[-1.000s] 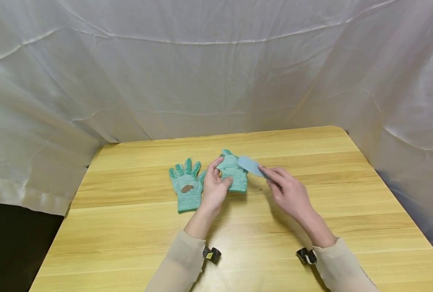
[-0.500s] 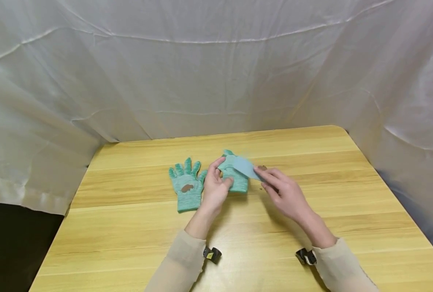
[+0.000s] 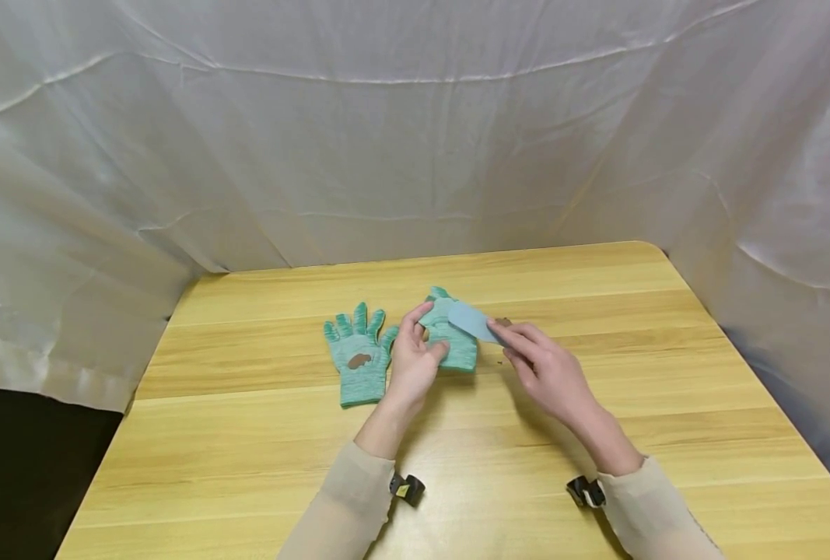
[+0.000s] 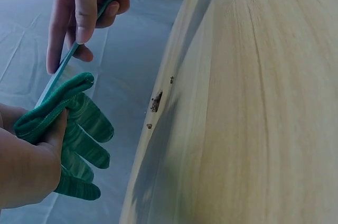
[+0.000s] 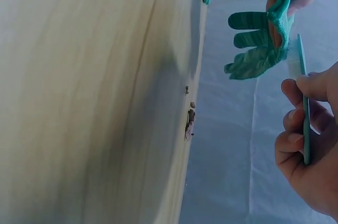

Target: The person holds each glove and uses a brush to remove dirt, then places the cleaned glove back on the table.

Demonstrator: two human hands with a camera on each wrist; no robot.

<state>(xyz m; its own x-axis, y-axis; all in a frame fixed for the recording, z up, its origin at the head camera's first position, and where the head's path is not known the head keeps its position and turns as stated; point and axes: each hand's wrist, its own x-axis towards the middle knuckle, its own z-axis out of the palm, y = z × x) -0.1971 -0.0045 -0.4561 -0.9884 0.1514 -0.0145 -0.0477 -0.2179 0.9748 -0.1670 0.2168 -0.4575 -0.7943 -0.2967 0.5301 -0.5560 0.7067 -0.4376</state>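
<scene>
My left hand [image 3: 413,367] grips a green knitted glove [image 3: 460,355], thumb across its face, raised above the table. The glove's fingers dangle beneath in both wrist views. My right hand [image 3: 558,383] holds a light blue brush [image 3: 469,320] by its handle, fingers curled round it. Its pale bristles [image 5: 293,59] face the glove, right at its surface in the right wrist view; from the head view the brush's back hides them. A second green glove [image 3: 362,387] lies flat to the left, fingers pointing away, with a brown stain [image 3: 359,361] on its middle.
Brown crumbs [image 5: 190,123] lie on the wooden table [image 3: 246,459] below the hands, partly hidden by my right hand in the head view. A pale curtain [image 3: 415,171] hangs behind and around the table. Each wrist carries a small black camera [image 3: 407,489].
The brush has shifted left and slightly toward me, over more of the held glove. My right hand moved with it, uncovering a brown clump beyond. The glove on the table stays put.
</scene>
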